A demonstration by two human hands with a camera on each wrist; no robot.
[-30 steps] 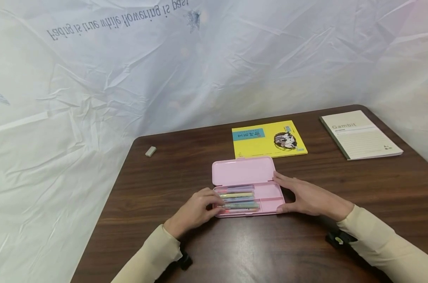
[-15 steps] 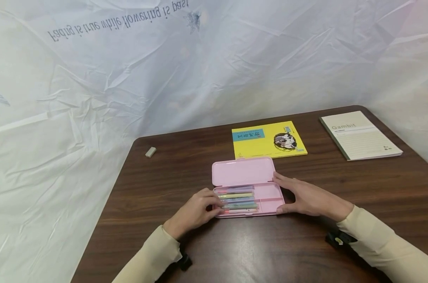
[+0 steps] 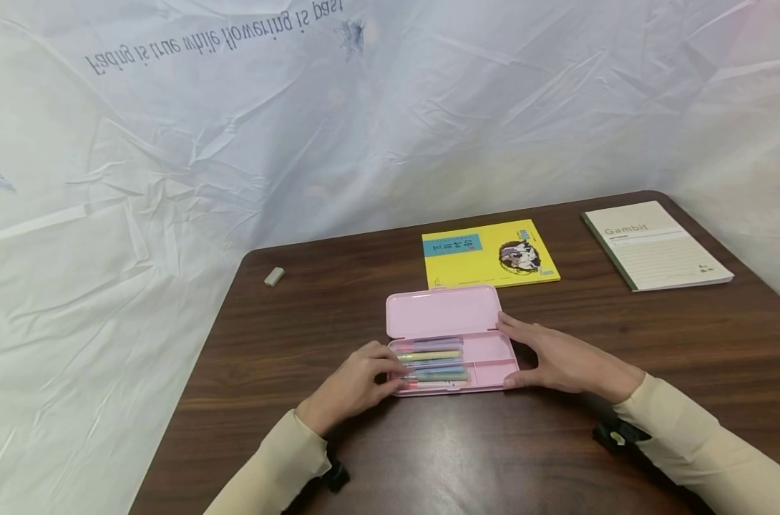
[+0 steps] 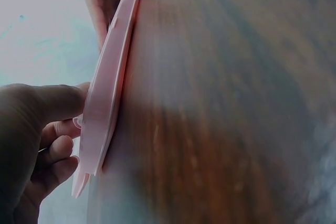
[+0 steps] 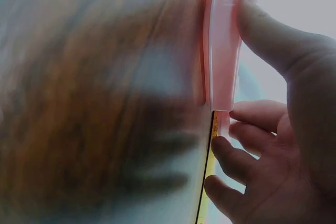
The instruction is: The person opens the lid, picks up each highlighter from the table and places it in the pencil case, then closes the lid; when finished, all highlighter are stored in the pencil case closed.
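A pink pencil case [image 3: 444,312] lies with its lid laid back on the table. Several pastel pens [image 3: 431,355] lie side by side in its left part, green, blue, yellow and purple among them. My left hand [image 3: 354,383] reaches over the case's left end, thumb and curled forefinger pinching the near end of the green pen [image 3: 444,374]; the fingertips partly hide that end. At the other end, my right hand [image 3: 564,357] holds the case, thumb at the front corner and fingers by the hinge side. In the right wrist view, the thumb [image 5: 262,22] presses along the pink wall.
Behind the case lies a yellow booklet [image 3: 486,257], right by the lid's back edge. A cream notebook [image 3: 660,247] is at the back right of the dark wooden table [image 3: 325,300]. A small white eraser [image 3: 275,276] sits at the back left.
The green pen has slid slightly to the left among the other pens. My left hand has barely shifted, and my right hand stays on the case.
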